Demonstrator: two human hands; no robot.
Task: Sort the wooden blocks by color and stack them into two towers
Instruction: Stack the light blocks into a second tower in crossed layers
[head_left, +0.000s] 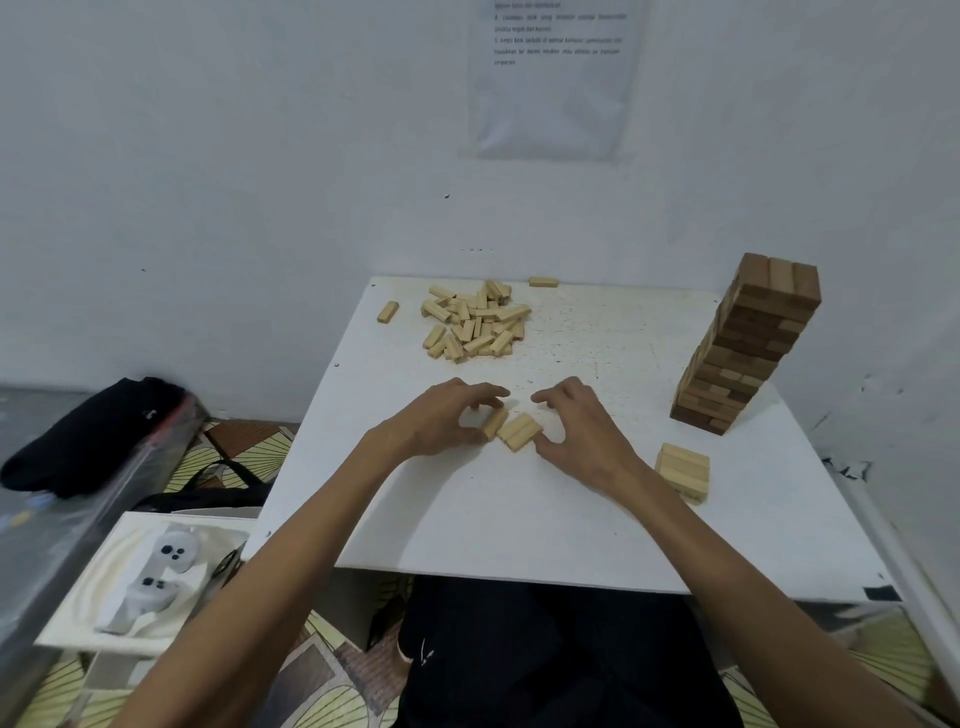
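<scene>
A tall tower of dark brown blocks (748, 343) stands at the table's right edge. A low stack of light blocks (683, 470) lies in front of it. A loose pile of light blocks (475, 319) covers the far middle of the white table (519, 519). My left hand (447, 418) pinches one light block (494, 422) between thumb and fingers. Beside it lie two light blocks side by side (519, 431), with my right hand (576, 426) touching them, fingers curved over their right end.
Single light blocks lie apart at the far left (387, 312) and far edge (543, 282). The wall is close behind the table. Left of the table on the floor sit a white tray with controllers (150, 577) and a black bag (93, 436).
</scene>
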